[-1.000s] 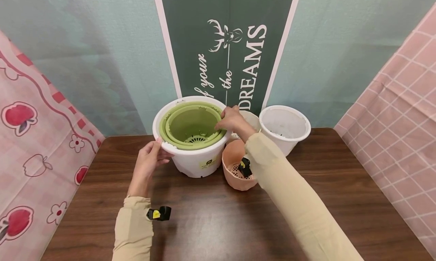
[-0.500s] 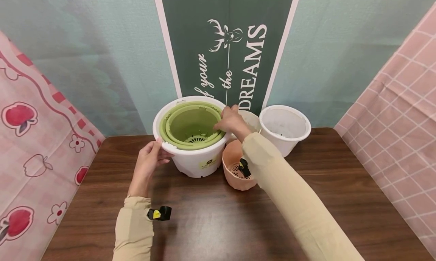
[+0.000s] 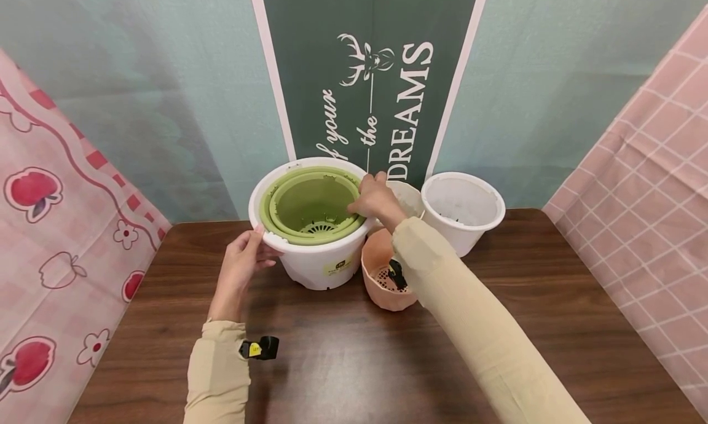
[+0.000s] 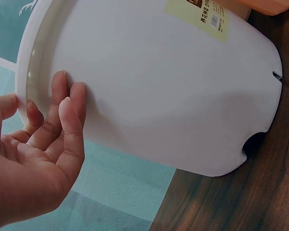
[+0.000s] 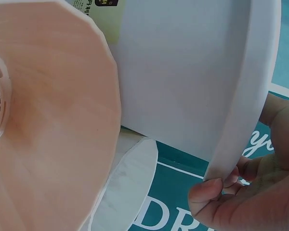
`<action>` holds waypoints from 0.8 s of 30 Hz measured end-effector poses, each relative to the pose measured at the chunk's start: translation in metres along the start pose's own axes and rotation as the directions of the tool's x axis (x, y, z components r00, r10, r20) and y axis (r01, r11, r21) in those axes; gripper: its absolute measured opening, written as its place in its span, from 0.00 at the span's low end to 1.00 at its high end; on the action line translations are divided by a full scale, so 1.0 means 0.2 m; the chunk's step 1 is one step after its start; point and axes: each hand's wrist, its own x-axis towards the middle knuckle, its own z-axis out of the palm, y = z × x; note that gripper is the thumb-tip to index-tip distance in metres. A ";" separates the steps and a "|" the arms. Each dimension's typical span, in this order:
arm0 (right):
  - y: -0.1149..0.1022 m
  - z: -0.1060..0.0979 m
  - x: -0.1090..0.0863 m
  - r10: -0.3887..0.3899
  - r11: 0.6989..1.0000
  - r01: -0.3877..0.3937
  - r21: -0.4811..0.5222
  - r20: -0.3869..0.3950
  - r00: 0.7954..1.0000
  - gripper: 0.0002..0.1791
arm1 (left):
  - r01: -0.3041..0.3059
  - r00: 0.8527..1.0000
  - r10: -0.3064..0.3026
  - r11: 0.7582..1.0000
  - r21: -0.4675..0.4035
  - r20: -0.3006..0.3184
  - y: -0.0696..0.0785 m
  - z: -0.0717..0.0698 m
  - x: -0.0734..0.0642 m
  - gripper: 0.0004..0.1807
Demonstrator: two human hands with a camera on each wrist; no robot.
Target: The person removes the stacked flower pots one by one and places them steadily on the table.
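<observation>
A large white plastic flower pot (image 3: 304, 264) with a yellow label stands on the table, and green pots (image 3: 295, 196) with a slotted bottom sit nested inside it. My left hand (image 3: 240, 255) holds its rim at the front left. In the left wrist view the thumb of the left hand (image 4: 48, 139) lies at the rim, with the fingers bent beneath against the wall. At the rim's right side my right hand (image 3: 378, 200) grips the edge, its thumb toward the green pots. The right wrist view shows fingertips of the right hand (image 5: 265, 178) curled around the white lip.
A peach faceted pot (image 3: 381, 298) with a perforated bottom stands close to the right of the white pot, under my right forearm. Behind it is a cream pot (image 3: 406, 193), partly hidden. A smaller white pot (image 3: 464, 230) stands farther right. Fabric backdrops (image 3: 182, 104) enclose the wooden table (image 3: 343, 362).
My right forearm has shifted slightly left. Both hands stay at the white pot's rim, and the pots stay in place.
</observation>
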 end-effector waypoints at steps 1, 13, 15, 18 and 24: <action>0.00 0.00 0.00 -0.001 1.000 0.001 -0.003 -0.001 1.000 0.21 | -0.001 1.000 0.001 1.000 0.001 0.001 0.00 0.00 0.00 0.16; 0.00 0.00 0.00 0.002 0.999 -0.002 -0.053 0.000 1.000 0.30 | 0.011 1.000 -0.011 1.000 0.009 0.001 0.01 0.00 0.00 0.16; 0.00 0.01 0.01 0.007 0.998 -0.007 -0.060 -0.002 1.000 0.33 | 0.009 1.000 -0.009 1.000 0.006 0.001 0.00 0.00 0.00 0.16; 0.00 0.01 0.01 0.013 0.997 -0.014 -0.072 -0.005 1.000 0.34 | 0.008 1.000 -0.008 1.000 0.006 0.001 0.00 0.00 0.00 0.16; 0.00 0.02 0.02 0.022 0.997 -0.023 -0.077 -0.006 1.000 0.34 | 0.004 1.000 -0.004 1.000 -0.004 0.002 0.00 0.00 0.00 0.16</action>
